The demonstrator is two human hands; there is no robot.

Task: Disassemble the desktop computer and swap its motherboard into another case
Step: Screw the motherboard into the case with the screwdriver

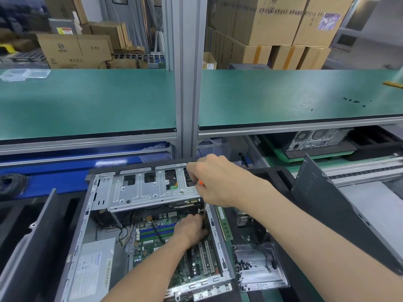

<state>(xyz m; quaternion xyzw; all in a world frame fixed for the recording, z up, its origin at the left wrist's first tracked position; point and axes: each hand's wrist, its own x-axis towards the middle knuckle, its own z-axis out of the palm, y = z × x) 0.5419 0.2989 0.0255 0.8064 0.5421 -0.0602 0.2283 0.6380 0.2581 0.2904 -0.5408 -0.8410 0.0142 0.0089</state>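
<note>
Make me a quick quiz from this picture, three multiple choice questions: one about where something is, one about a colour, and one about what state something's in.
1. Where does the loose green memory stick lie?
A. Outside the open computer case, along its right wall
B. On the upper green shelf
C. On top of the power supply

2. What colour is the upper shelf surface?
A. Red
B. Green
C. White

3. What is the right hand doing?
A. Lying flat and empty on the shelf
B. Gripping an orange-handled tool at the drive cage
C. Carrying a cardboard box

Answers:
1. A, the stick lies just beyond the case's right wall.
2. B, the mat across the shelf is green.
3. B, its fingers curl round the tool, with orange showing beneath them; the left hand reaches down to the motherboard.
</note>
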